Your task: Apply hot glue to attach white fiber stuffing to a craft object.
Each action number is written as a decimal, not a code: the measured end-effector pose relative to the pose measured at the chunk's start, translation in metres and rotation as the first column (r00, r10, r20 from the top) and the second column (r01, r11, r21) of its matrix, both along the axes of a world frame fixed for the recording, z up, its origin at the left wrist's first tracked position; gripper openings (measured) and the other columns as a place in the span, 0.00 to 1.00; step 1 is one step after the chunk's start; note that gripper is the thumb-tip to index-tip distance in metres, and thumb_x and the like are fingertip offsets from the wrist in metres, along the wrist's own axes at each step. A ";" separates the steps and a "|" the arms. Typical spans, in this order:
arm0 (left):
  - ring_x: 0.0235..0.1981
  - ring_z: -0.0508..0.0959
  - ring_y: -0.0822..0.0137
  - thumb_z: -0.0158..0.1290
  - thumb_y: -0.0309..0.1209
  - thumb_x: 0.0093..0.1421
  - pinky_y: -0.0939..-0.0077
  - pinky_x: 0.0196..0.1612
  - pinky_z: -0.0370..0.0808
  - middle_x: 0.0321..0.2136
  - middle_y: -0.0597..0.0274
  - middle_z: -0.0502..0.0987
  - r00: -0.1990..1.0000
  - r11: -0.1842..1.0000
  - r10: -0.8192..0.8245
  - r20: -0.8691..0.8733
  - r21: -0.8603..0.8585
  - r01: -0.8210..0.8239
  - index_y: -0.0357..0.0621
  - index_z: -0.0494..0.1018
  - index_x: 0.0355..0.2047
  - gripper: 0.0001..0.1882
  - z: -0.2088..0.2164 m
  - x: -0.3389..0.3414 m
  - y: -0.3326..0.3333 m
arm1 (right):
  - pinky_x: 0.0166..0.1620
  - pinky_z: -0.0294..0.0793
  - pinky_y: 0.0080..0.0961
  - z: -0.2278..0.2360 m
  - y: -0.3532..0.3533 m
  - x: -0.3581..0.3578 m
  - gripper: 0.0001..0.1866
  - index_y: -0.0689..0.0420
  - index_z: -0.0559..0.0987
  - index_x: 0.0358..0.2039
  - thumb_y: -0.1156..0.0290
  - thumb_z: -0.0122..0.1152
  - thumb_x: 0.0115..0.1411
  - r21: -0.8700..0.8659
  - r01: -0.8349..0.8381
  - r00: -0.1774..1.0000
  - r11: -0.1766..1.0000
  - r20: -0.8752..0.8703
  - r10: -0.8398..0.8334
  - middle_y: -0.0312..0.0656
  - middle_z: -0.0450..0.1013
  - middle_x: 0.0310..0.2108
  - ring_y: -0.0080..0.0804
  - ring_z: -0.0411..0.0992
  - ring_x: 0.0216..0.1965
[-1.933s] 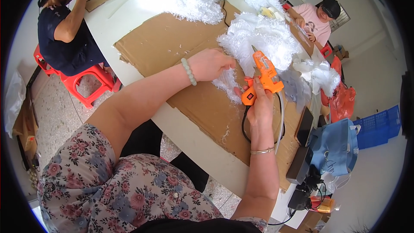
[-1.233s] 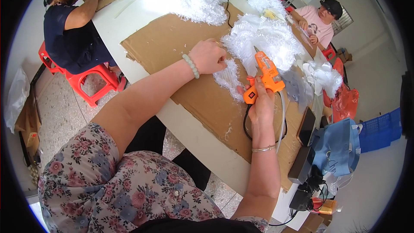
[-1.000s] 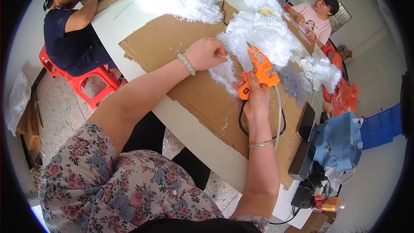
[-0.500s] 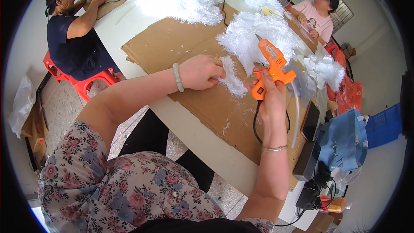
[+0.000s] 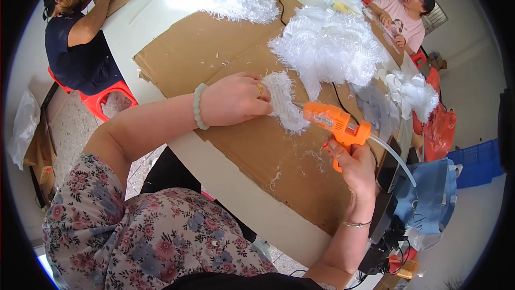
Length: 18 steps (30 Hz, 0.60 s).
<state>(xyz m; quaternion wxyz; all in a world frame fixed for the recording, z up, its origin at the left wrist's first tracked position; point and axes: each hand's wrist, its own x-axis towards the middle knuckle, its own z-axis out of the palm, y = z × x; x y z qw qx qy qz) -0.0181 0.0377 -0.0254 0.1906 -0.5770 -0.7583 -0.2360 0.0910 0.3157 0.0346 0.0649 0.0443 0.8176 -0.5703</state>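
My right hand (image 5: 355,167) is wrapped round the handle of an orange hot glue gun (image 5: 333,120). A long translucent glue stick (image 5: 394,156) sticks out of the gun's back end. Its nozzle points left, at the right edge of a small strip of white fringed fabric (image 5: 283,99); whether the tip touches the fabric I cannot tell. The strip lies on a sheet of brown cardboard (image 5: 214,54). With its fingers curled in, my left hand (image 5: 236,99) grips the strip's left edge, its fingertips partly hidden.
Piles of white fringed fabric (image 5: 327,48) lie beyond my hands. A dark cord (image 5: 339,97) runs behind the gun. At the right are a blue bag (image 5: 429,193) and a red plastic bag (image 5: 440,129). One person (image 5: 80,38) sits far left, another (image 5: 405,19) far right.
The glue gun has swung from pointing up to pointing left, its nozzle now beside the fabric strip. My left hand stays at the strip's left edge. The whole view has shifted slightly.
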 end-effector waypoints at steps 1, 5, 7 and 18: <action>0.37 0.77 0.57 0.56 0.24 0.49 0.60 0.47 0.72 0.32 0.59 0.76 1.000 1.000 0.004 0.007 -0.004 -0.004 0.43 0.74 0.28 0.05 0.001 0.002 0.001 | 0.31 0.65 0.16 -0.001 0.000 -0.001 0.08 0.60 0.74 0.39 0.74 0.57 0.59 -0.004 -0.004 1.000 1.000 0.007 0.004 0.35 0.74 0.30 0.18 0.66 0.28; 0.39 0.77 0.57 0.56 0.24 0.48 0.58 0.49 0.71 0.32 0.58 0.76 1.000 0.999 0.015 0.020 -0.029 -0.015 0.43 0.74 0.29 0.06 0.006 0.006 0.001 | 0.30 0.63 0.15 -0.007 -0.001 -0.002 0.07 0.61 0.75 0.38 0.76 0.58 0.58 0.146 -0.042 0.998 0.988 0.047 0.036 0.31 0.72 0.29 0.15 0.65 0.28; 0.39 0.77 0.57 0.56 0.24 0.48 0.57 0.49 0.71 0.33 0.59 0.76 0.999 1.000 0.012 0.045 -0.022 -0.011 0.43 0.74 0.29 0.07 0.006 0.007 0.001 | 0.30 0.63 0.14 -0.009 -0.003 -0.003 0.07 0.61 0.75 0.38 0.77 0.58 0.58 0.175 -0.042 0.999 0.984 0.036 0.036 0.30 0.71 0.29 0.14 0.64 0.28; 0.28 0.77 0.59 0.55 0.24 0.51 0.58 0.48 0.72 0.33 0.61 0.76 0.990 0.999 0.033 0.134 0.036 -0.038 0.44 0.74 0.28 0.03 0.006 0.006 0.001 | 0.29 0.63 0.15 -0.021 -0.018 -0.008 0.08 0.63 0.75 0.38 0.78 0.59 0.57 0.381 -0.067 0.982 0.922 -0.136 0.128 0.30 0.70 0.26 0.15 0.63 0.26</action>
